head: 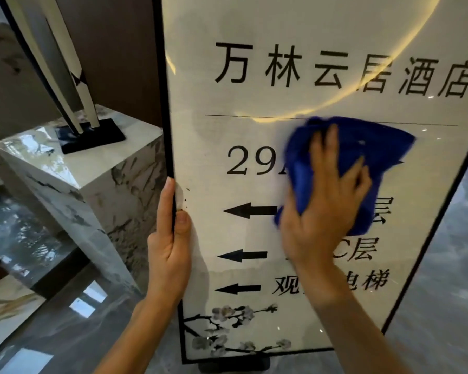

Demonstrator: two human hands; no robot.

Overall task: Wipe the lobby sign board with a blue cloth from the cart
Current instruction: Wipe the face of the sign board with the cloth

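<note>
1. Two bare hands work on the sign board (254, 130), which fills the centre and right of the frame, standing upright with a thin black frame around a pale glossy face.
2. The left hand (170, 238), at lower centre, has its grip clamped on the board's left edge: the thumb lies on the front face and the fingers wrap behind the black frame.
3. The right hand (324, 201), right of centre, presses the blue cloth (362, 147) flat against the board's face, fingers spread and lightly curled over the bunched fabric.
4. The blue cloth sits in the middle of the board, just below the thin horizontal line, covering part of the printed "29" line and the text to the right of the uppermost black arrow; its edges are blurred.
5. Large black Chinese characters run across the top of the board, three left-pointing arrows stack down the lower middle, and a painted blossom branch fills the lower left corner.
6. A curved streak of reflected light arcs over the board's upper face.
7. At the left of the frame a marble pedestal (73, 168) carries a sculpture (57, 63) of dark and white blades on a black base.
8. Glossy grey marble floor (438, 279) shows at lower left and right.
</note>
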